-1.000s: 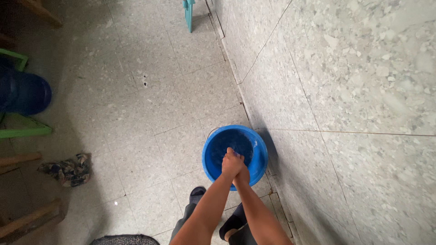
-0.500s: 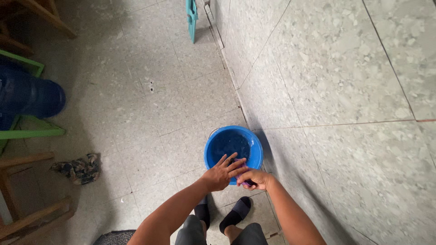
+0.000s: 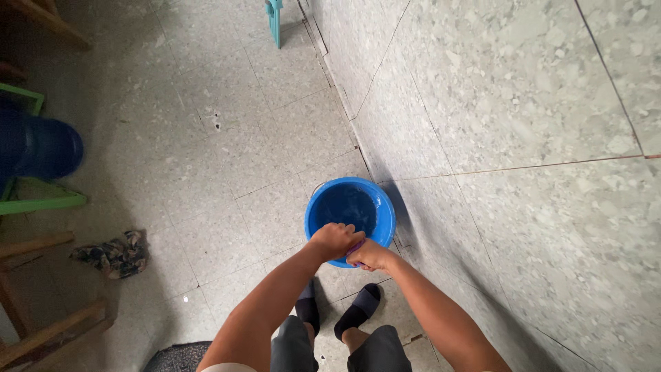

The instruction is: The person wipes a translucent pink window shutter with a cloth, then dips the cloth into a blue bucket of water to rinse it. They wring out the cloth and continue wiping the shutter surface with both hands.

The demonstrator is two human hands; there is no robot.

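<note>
Over a blue bucket (image 3: 350,207): both hands meeting at its near rim.
Left hand (image 3: 333,240) is curled closed; right hand (image 3: 370,255), just beside it, grips a purple item (image 3: 356,246), the bucket directly beneath both.

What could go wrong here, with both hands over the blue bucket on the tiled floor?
1. Both hands, left hand and right hand, press together a purple cloth over the near rim of the blue bucket; drips may miss it and wet the tiled floor.
2. The dark slippers stand close by, so a wet tile may cause a slip.
</note>
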